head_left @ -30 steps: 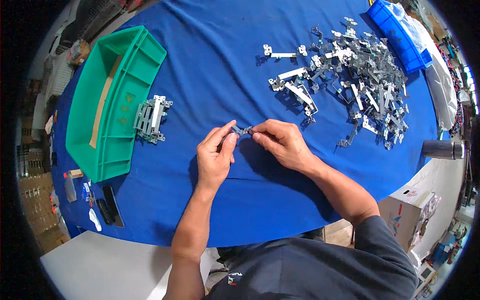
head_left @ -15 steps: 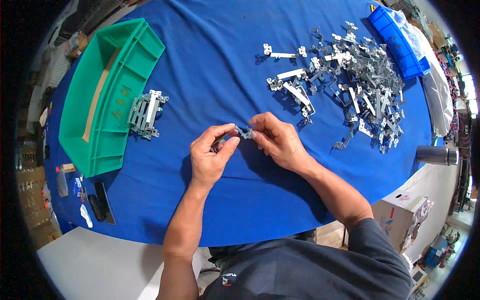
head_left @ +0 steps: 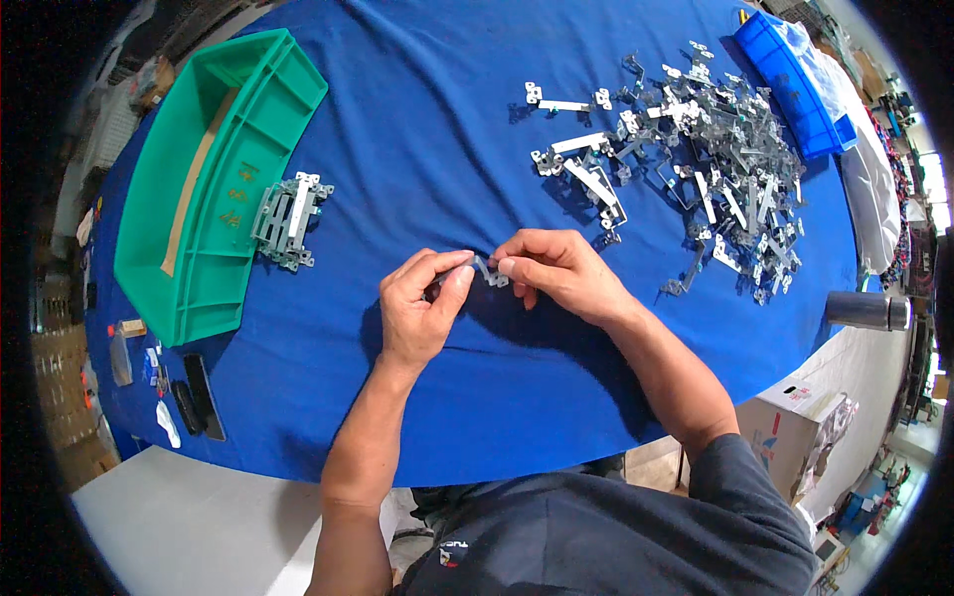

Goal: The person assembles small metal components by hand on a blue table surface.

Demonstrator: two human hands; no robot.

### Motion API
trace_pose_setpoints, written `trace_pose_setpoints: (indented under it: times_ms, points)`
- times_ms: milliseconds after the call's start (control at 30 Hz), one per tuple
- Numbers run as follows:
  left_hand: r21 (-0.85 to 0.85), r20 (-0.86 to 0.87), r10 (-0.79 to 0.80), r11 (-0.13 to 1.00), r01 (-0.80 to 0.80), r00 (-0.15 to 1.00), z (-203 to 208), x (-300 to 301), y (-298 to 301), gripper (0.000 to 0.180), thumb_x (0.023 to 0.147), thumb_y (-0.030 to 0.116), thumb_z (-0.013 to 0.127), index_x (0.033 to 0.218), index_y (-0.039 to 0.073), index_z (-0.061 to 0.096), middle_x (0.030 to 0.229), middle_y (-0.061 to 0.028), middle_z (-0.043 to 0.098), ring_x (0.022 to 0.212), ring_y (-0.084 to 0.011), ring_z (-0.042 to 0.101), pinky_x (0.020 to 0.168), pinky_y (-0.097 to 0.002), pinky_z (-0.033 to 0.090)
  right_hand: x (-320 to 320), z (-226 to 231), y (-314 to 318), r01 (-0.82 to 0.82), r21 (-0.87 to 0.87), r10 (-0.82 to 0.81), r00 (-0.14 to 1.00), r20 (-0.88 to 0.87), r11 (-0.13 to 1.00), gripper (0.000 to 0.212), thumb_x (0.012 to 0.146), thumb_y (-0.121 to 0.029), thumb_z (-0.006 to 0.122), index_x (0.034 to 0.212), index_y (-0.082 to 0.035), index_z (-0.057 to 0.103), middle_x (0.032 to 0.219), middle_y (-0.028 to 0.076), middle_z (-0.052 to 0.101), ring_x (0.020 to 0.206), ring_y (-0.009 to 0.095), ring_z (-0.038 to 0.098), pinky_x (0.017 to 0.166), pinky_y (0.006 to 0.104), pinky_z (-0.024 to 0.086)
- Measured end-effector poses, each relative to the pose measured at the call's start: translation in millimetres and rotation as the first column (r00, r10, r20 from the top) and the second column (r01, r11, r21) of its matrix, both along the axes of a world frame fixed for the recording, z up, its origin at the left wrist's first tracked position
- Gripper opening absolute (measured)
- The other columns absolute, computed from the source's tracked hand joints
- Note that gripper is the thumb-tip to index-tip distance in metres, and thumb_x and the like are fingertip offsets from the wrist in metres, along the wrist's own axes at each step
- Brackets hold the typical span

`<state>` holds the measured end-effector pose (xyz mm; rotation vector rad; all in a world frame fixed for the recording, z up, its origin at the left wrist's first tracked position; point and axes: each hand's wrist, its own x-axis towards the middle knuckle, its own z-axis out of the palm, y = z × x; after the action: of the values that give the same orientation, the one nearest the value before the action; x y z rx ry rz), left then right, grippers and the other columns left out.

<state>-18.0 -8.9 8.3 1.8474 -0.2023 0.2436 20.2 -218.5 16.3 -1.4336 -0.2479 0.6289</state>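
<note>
So the metal bracket [head_left: 494, 279] is mid-frame, right between the left hand [head_left: 422, 306] and right hand [head_left: 564, 275], poking out rightward from the left one. Long axis? Mostly hidden, can't tell. Left grip's pinched on it; right fingertips are nearly together by its exposed end, but gripping or just touching, no idea.

Dark cylinder [head_left: 861, 310] at far right, pale carton [head_left: 787, 425] nearby.
</note>
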Motion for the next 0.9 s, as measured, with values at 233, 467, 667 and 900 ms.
trace_pose_setpoints:
  times_ms: [233, 467, 667, 900]
  points:
    - [0.068, 0.046, -0.047, 0.997, 0.044, 0.998, 1, -2, -2, 0.012, 0.084, 0.005, 0.072, 0.096, 0.001, 0.074, 0.069, -0.0029, 0.061, 0.054, -0.0073, 0.050, 0.048, -0.0242, 0.038, -2, -6, 4, 0.074, 0.049, -0.075, 0.997, 0.017, 0.996, 0.017, 0.101, -0.021, 0.059, 0.099, -0.005, 0.062, 0.077, -0.003, 0.057, 0.065, 0.004, 0.052, 0.055, 0.0216, 0.042]
    - [0.079, 0.152, 0.113, 0.989, -0.126, 0.982, 0, -4, 0, 0.011, 0.087, 0.004, 0.071, 0.097, 0.002, 0.073, 0.074, -0.0023, 0.062, 0.057, -0.0069, 0.051, 0.050, -0.0239, 0.039, -4, -3, 6, 0.176, -0.011, -0.176, 0.984, 0.003, 0.984, 0.017, 0.101, -0.020, 0.059, 0.101, -0.003, 0.063, 0.078, -0.003, 0.059, 0.066, 0.004, 0.052, 0.059, 0.0230, 0.043]
    - [0.058, 0.117, 0.148, 0.986, -0.155, 0.982, -1, -5, -1, 0.011, 0.088, 0.005, 0.070, 0.098, 0.000, 0.071, 0.076, -0.0027, 0.063, 0.060, -0.0071, 0.052, 0.053, -0.0236, 0.040, -7, -3, 6, 0.038, -0.185, 0.015, 0.960, 0.279, 0.982, 0.018, 0.097, -0.016, 0.062, 0.103, 0.001, 0.065, 0.075, 0.003, 0.061, 0.071, 0.007, 0.053, 0.062, 0.0282, 0.046]
    - [0.034, 0.082, 0.108, 0.993, -0.111, 0.991, 1, -3, 0, 0.010, 0.089, 0.005, 0.069, 0.098, -0.001, 0.071, 0.077, -0.0024, 0.063, 0.061, -0.0062, 0.052, 0.053, -0.0236, 0.040, -7, 2, 6, 0.039, -0.234, 0.020, 0.970, 0.241, 0.971, 0.017, 0.096, -0.015, 0.063, 0.102, 0.001, 0.065, 0.076, 0.009, 0.064, 0.070, 0.012, 0.058, 0.062, 0.0318, 0.048]
